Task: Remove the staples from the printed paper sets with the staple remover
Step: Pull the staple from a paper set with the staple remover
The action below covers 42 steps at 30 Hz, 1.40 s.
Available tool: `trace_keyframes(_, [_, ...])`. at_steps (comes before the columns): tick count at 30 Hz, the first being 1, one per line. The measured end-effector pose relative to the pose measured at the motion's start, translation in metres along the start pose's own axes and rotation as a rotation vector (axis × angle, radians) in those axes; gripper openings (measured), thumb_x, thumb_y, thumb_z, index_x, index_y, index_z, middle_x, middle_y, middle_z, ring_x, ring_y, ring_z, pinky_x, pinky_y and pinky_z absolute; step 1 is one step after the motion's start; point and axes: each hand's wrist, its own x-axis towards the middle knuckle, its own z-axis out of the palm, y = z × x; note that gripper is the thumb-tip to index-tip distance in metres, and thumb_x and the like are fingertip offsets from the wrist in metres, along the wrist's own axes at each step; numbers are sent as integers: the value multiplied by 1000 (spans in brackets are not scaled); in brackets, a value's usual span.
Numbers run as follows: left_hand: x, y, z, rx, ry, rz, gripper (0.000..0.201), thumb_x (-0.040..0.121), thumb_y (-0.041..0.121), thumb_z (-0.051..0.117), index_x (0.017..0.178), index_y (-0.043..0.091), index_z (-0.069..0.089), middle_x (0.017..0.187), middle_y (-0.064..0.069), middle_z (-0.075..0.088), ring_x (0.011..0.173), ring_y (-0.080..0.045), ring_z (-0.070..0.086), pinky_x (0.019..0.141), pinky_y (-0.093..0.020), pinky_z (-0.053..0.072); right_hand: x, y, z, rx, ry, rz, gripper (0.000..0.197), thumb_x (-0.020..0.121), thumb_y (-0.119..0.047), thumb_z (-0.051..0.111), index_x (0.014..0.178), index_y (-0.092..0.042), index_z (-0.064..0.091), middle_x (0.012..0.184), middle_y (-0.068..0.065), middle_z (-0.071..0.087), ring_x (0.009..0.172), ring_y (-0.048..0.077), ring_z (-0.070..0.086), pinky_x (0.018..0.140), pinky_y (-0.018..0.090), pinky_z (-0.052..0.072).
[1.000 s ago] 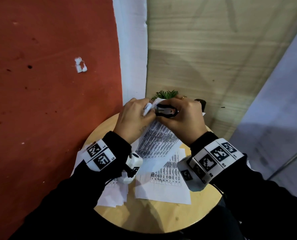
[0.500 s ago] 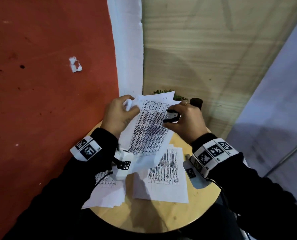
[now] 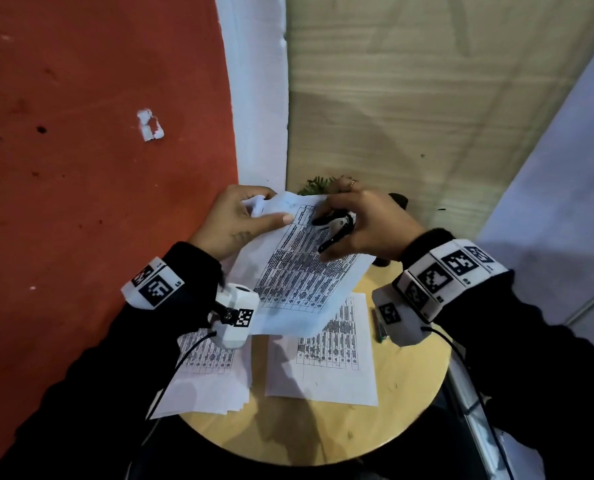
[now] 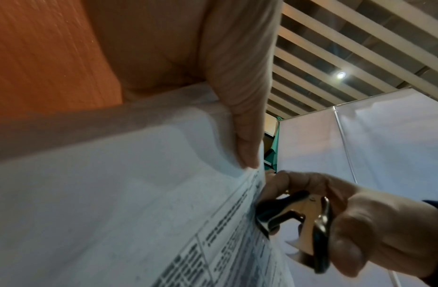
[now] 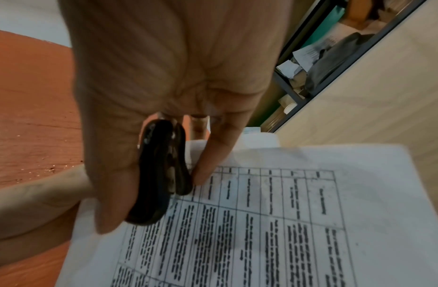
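Black-and-chrome staple remover (image 3: 335, 226) pinched in my right hand (image 3: 364, 223), 3 o'clock of left hand (image 3: 234, 220) pinching white printed paper set (image 3: 299, 268) corner.

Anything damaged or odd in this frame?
Yes: the top-left corner of the held paper set is crumpled where the left hand pinches it. The right hand holds the staple remover against the sheet. No staple is visible.
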Motion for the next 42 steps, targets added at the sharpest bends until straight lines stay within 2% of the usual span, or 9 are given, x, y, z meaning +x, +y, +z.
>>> trace_keyframes(3, [3, -5, -5, 180, 190, 90, 26, 68, 29, 82, 84, 19, 63, 76, 17, 63, 74, -3, 56, 70, -22, 45, 1, -3, 1, -25, 25, 0, 49, 53, -29, 89, 97, -16, 72, 93, -5, 55, 93, 18, 57, 77, 28, 43])
trace_keyframes(6, [5, 4, -6, 754, 320, 324, 69, 59, 50, 76, 122, 33, 54, 109, 11, 64, 98, -18, 56, 81, -35, 37, 0, -6, 3, -75, 34, -28, 51, 54, -30, 89, 100, -14, 72, 98, 1, 59, 93, 19, 57, 77, 27, 43])
trace_keyframes(10, [12, 34, 5, 1148, 136, 290, 28, 79, 48, 66, 99, 29, 68, 97, 5, 70, 101, -24, 57, 79, -36, 25, 1, -13, 3, -86, 66, -80, 52, 55, -28, 88, 102, -13, 72, 94, 0, 58, 87, 16, 55, 71, 24, 37])
trace_keyframes(19, [18, 27, 2, 802, 22, 272, 30, 75, 43, 58, 82, 17, 71, 68, -3, 67, 65, -21, 59, 58, -29, 36, -5, -14, -3, 20, 125, -77, 52, 53, -24, 90, 101, -15, 72, 93, -4, 53, 84, 12, 54, 73, 20, 39])
trace_keyframes(24, [18, 27, 2, 731, -42, 220, 29, 75, 43, 65, 83, 16, 73, 71, -2, 70, 64, -17, 59, 56, -26, 37, -10, -13, 0, 77, 151, -95, 51, 52, -21, 91, 98, -11, 73, 91, -2, 53, 83, 11, 53, 70, 2, 34])
trace_keyframes(31, [16, 25, -6, 697, -60, 180, 28, 72, 47, 61, 78, 21, 70, 69, 4, 66, 65, -20, 61, 61, -26, 41, -18, 2, -18, -8, 102, 9, 52, 52, -28, 90, 99, -14, 73, 98, -3, 50, 90, 17, 56, 84, 29, 47])
trace_keyframes(35, [15, 24, -6, 694, -79, 188, 31, 74, 52, 56, 80, 23, 69, 71, -2, 69, 68, -25, 64, 65, -38, 51, -21, 0, -22, 7, 120, -8, 50, 53, -27, 90, 97, -13, 73, 107, -1, 49, 93, 15, 55, 84, 22, 43])
trace_keyframes(39, [18, 22, -3, 578, -70, 189, 33, 73, 54, 58, 79, 24, 70, 72, -7, 70, 70, -32, 65, 67, -44, 51, -24, -8, -8, 20, 396, -120, 45, 60, -25, 82, 99, -9, 68, 125, 10, 50, 93, 25, 62, 77, 41, 53])
trace_keyframes(42, [20, 22, 0, 534, -80, 170, 37, 75, 55, 61, 81, 20, 70, 71, -10, 68, 67, -27, 64, 66, -45, 51, -23, -16, 9, -160, 557, -249, 40, 63, -18, 74, 101, -8, 67, 110, 10, 64, 89, 31, 65, 65, 40, 55])
